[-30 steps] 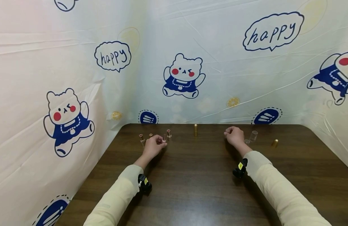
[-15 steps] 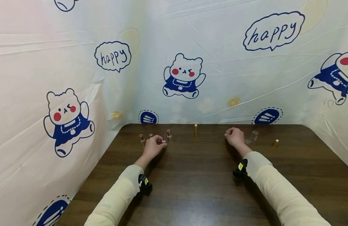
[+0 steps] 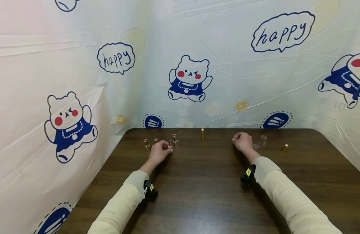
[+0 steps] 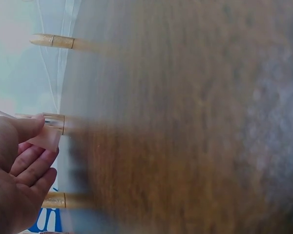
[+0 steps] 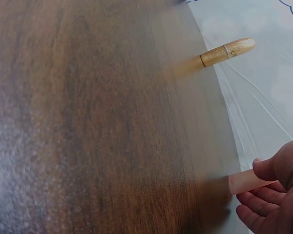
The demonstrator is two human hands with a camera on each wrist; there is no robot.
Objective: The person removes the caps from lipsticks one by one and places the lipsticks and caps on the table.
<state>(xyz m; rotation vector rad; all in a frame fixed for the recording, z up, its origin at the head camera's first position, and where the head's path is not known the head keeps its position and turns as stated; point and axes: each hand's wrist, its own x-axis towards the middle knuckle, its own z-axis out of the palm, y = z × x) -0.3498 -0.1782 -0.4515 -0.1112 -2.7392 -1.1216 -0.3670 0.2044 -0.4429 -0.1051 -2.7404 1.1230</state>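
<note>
My left hand (image 3: 158, 152) is at the far left of the table, its thumb and fingers pinching a small translucent cap (image 4: 48, 140). Just beyond it stands a rose-gold lipstick tube (image 3: 175, 138). Two more tubes stand left of the hand: a rose-gold tube (image 3: 146, 143) and a gold-topped tube (image 3: 156, 140) partly hidden behind the fingers. My right hand (image 3: 243, 142), near the back edge, pinches another translucent cap (image 5: 245, 182), which the hand hides in the head view. Between the hands a gold bullet-shaped lipstick (image 3: 202, 134) stands upright.
Right of my right hand are a clear cylinder cap (image 3: 262, 141) and a second clear piece (image 3: 255, 147). Farther right, a gold bullet-shaped piece (image 3: 284, 148) leans slightly. The brown wooden table (image 3: 197, 188) ends at a printed curtain (image 3: 226, 81) behind and at left.
</note>
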